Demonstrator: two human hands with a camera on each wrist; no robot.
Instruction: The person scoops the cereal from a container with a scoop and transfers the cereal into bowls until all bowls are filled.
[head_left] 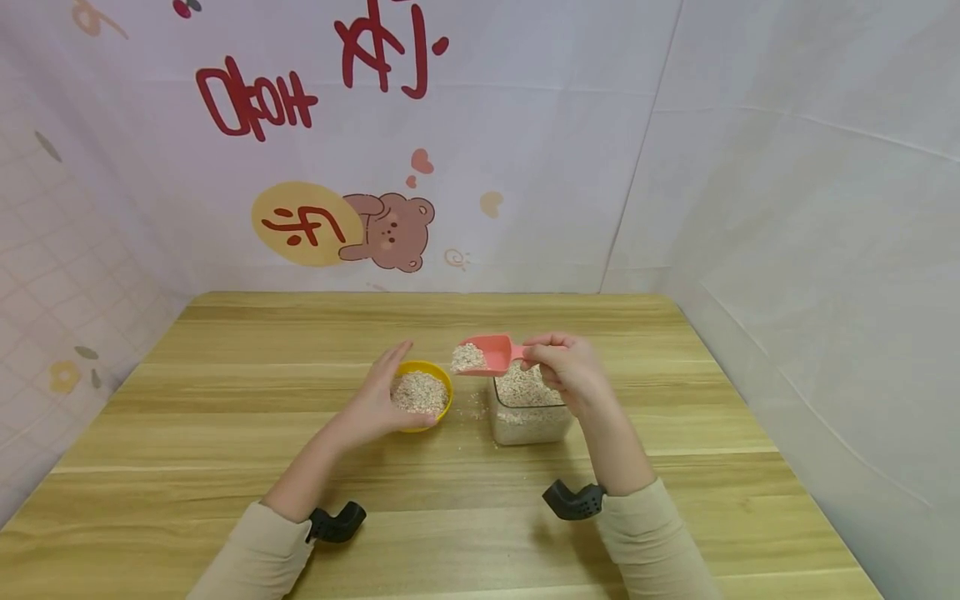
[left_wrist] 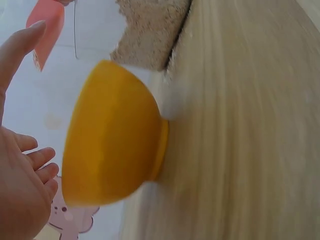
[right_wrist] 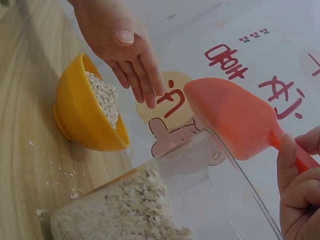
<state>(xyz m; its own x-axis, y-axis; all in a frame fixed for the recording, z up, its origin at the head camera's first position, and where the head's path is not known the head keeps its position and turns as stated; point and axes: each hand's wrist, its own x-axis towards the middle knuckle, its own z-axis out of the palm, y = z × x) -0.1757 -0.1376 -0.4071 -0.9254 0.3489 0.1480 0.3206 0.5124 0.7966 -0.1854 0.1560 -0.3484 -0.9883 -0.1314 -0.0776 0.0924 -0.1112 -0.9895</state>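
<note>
My right hand (head_left: pixel 572 371) grips the handle of a pink scoop (head_left: pixel 498 351), raised over the near-left part of a clear container (head_left: pixel 531 430). Oat flakes (head_left: pixel 468 357) lie in the scoop's front end, which points left toward a yellow bowl (left_wrist: pixel 110 140). The bowl stands upright on the table, with more oats (head_left: pixel 420 392) inside. Beside its rim my left hand (head_left: pixel 377 402) is spread, thumb on the near side and fingers on the far side. In the right wrist view the left palm (right_wrist: pixel 112 35) hovers near the bowl's opening, fingers extended.
Loose flakes (right_wrist: pixel 72 192) are scattered on the wooden table (head_left: pixel 247 392) between bowl and container. Oats fill much of the container. A white cloth with red characters and a bear (head_left: pixel 397 233) hangs behind the table. Black wrist mounts (head_left: pixel 573 501) stick out near both sleeves.
</note>
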